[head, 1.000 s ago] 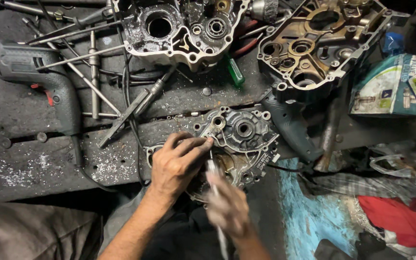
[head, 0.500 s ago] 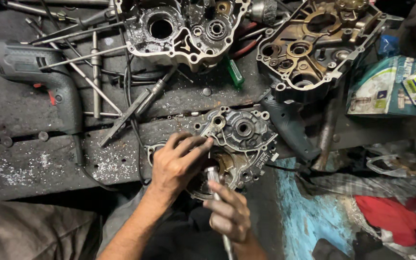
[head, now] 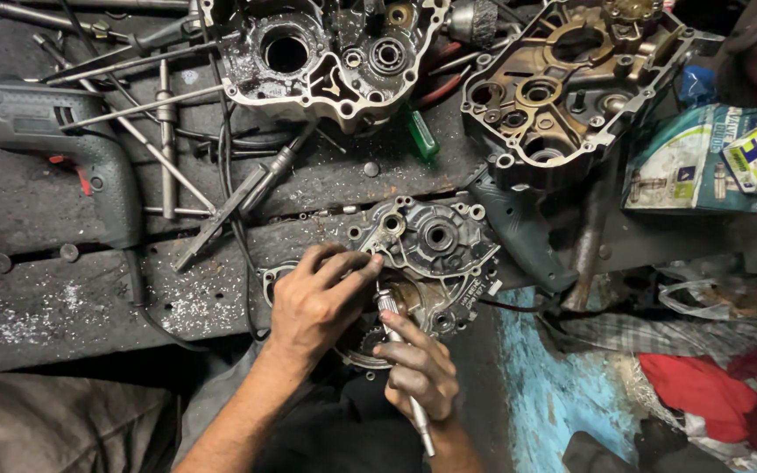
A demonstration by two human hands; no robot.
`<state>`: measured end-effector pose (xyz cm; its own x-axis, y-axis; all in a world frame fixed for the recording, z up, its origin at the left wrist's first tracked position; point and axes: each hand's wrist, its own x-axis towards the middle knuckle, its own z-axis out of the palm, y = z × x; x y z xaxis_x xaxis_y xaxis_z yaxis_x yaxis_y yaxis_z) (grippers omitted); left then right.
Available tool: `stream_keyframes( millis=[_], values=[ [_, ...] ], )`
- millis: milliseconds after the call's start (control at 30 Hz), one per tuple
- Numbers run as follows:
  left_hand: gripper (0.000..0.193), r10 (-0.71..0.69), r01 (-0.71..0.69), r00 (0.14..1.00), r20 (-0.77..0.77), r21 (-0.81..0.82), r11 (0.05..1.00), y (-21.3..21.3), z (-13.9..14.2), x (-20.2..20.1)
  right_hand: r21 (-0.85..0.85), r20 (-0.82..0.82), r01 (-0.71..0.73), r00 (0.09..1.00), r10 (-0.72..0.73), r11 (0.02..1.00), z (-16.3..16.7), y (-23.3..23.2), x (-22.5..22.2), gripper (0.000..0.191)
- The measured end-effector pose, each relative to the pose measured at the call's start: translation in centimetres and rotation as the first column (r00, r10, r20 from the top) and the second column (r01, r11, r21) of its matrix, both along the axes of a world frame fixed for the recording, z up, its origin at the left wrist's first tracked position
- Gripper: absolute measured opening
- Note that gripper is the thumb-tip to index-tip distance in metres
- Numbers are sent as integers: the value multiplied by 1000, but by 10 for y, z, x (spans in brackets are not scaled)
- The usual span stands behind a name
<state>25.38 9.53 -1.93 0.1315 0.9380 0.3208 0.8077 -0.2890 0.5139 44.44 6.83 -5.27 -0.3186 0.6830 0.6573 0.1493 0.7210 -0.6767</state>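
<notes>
Bracing the grey engine cover point(head: 427, 241) with my left hand point(head: 317, 302), fingers spread and pressed flat on its near left edge; this hand clasps nothing, it only pins the part so it does not shift on the surface point(head: 37, 298). My right hand point(head: 418, 368) has a closed grip round a slim metal tool point(head: 403, 368), fingers wrapped about its middle like a pen. Cover sits at the near edge of the surface, just in front of me, resting partly over a toothed gear point(head: 363, 337) and a lower casing point(head: 444, 307).

Tool axis: long axis runs near to far, slightly tilted to the left at the top. Its working tip points away from me and down into the casing, just beside my left fingertips; its tail end sticks out below my palm toward my body. Judged: held steeply so the tip meets the part squarely, with the left hand close in to steady the spot.

Surroundings: power drill point(head: 54, 144) lies well to the left. Loose rods point(head: 164, 140) lie between it and a dark crankcase half point(head: 326, 52) at the far side. A second crankcase half point(head: 562, 88) sits far right. Green-handled screwdriver point(head: 420, 133) lies between the two. Teal packet point(head: 703, 162) at right edge.
</notes>
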Motion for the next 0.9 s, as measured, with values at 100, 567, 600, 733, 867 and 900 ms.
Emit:
stream_keyframes(
  millis=[100, 567, 600, 733, 867, 900],
  values=[
    [54, 7, -7, 1000, -9, 6, 1000, 0, 0, 1, 1, 6, -13, 1000, 13, 1000, -4, -1, 2, 23],
    [44, 48, -48, 998, -26, 8, 999, 3, 2, 3, 123, 5, 24, 1000, -25, 992, -9, -27, 13, 21],
    [44, 46, -45, 999, -24, 8, 999, 3, 2, 4, 72, 70, -4, 998, -1, 997, -7, -25, 16, 20],
    [43, 35, -35, 999, -20, 21, 999, 4, 1, 2, 132, 39, 38, 998, -43, 991, -4, -19, 15, 25],
    [45, 39, -38, 999, -38, 23, 999, 3, 3, 2, 0, 283, -114, 953, 110, 993, -1, -16, 16, 24],
    [45, 33, -32, 999, -23, 21, 999, 3, 3, 2, 17, 225, -82, 971, 77, 996, -1, -16, 16, 25]
  ],
)
